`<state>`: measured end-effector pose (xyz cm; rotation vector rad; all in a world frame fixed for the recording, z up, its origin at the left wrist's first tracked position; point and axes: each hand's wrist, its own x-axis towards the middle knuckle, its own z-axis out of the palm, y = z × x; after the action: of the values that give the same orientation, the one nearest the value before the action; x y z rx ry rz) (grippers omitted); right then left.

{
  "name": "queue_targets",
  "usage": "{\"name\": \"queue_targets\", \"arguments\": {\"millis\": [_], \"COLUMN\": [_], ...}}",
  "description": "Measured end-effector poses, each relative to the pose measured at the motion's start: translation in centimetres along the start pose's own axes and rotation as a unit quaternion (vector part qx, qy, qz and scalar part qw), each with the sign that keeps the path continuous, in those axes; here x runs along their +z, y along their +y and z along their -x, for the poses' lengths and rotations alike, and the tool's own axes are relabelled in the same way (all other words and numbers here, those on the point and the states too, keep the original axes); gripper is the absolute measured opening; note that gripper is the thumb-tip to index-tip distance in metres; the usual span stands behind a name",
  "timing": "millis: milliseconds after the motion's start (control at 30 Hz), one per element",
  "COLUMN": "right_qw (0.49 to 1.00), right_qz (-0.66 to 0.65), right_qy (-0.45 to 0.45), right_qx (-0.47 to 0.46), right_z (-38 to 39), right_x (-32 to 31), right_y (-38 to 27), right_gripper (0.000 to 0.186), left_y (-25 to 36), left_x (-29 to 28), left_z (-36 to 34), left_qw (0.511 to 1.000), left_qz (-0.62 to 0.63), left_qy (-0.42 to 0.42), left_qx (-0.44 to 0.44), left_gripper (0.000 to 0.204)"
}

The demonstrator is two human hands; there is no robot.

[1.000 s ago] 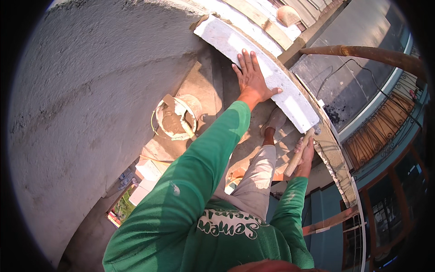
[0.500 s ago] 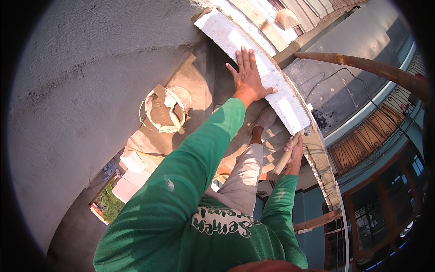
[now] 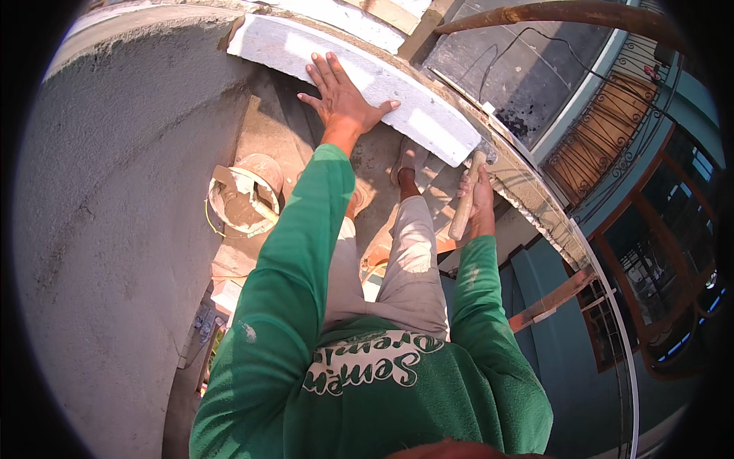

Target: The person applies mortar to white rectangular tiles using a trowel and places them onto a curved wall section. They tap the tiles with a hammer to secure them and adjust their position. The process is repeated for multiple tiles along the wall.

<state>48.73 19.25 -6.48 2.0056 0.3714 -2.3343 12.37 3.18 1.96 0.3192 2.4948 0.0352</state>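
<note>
A long pale grey block [image 3: 413,99] lies along the top of a narrow ledge. My left hand [image 3: 342,99] rests on it with fingers spread and palm down. At the block's right end, my right hand [image 3: 480,197] is wrapped round the wooden handle of a hammer [image 3: 463,205]. The small grey head of the hammer is close by the block's corner; whether it touches cannot be made out.
Lower left stands a bucket of mortar [image 3: 243,200] with a trowel in it. A rough grey wall [image 3: 138,176] curves along the left. Beyond the ledge are a rusty pole [image 3: 550,12], a dark cable and an ornate railing [image 3: 604,130].
The view has turned and shifted, so block and hands appear further left and higher. My left hand stays spread on the block, and my right still grips the hammer by its end.
</note>
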Motion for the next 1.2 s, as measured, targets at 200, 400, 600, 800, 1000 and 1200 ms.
{"name": "queue_targets", "arguments": {"millis": [200, 400, 600, 800, 1000, 1200], "right_qw": [0.999, 0.999, 0.998, 0.982, 0.896, 0.827], "right_qz": [0.022, -0.026, -0.033, 0.15, 0.371, 0.519], "right_qy": [-0.02, 0.0, -0.018, 0.055, 0.148, 0.101], "right_qx": [0.017, 0.019, 0.051, 0.096, 0.196, 0.188], "right_z": [0.6, 0.3, 2.0, 6.1, 10.6, 19.9], "right_x": [2.0, 3.1, 1.0, -7.2, -20.1, -25.2], "right_y": [0.1, 0.8, 1.7, 7.0, 16.9, 23.0], "right_gripper": [0.056, 0.056, 0.05, 0.044, 0.043, 0.045], "left_y": [-0.5, -0.7, -0.9, -0.9, -1.1, -7.7], "left_x": [1.0, 1.4, 1.4, 1.8, 0.8, -3.0], "left_z": [-0.9, -1.2, -1.2, -1.7, -2.6, 0.8], "left_qw": [1.0, 0.999, 0.999, 0.997, 0.997, 0.991], "left_qz": [-0.005, -0.027, -0.042, -0.071, -0.057, 0.095], "left_qy": [-0.005, -0.018, -0.012, -0.014, 0.01, 0.013], "left_qx": [0.011, 0.01, 0.012, 0.019, 0.058, 0.096], "left_gripper": [0.175, 0.175, 0.176, 0.177, 0.18, 0.124]}}
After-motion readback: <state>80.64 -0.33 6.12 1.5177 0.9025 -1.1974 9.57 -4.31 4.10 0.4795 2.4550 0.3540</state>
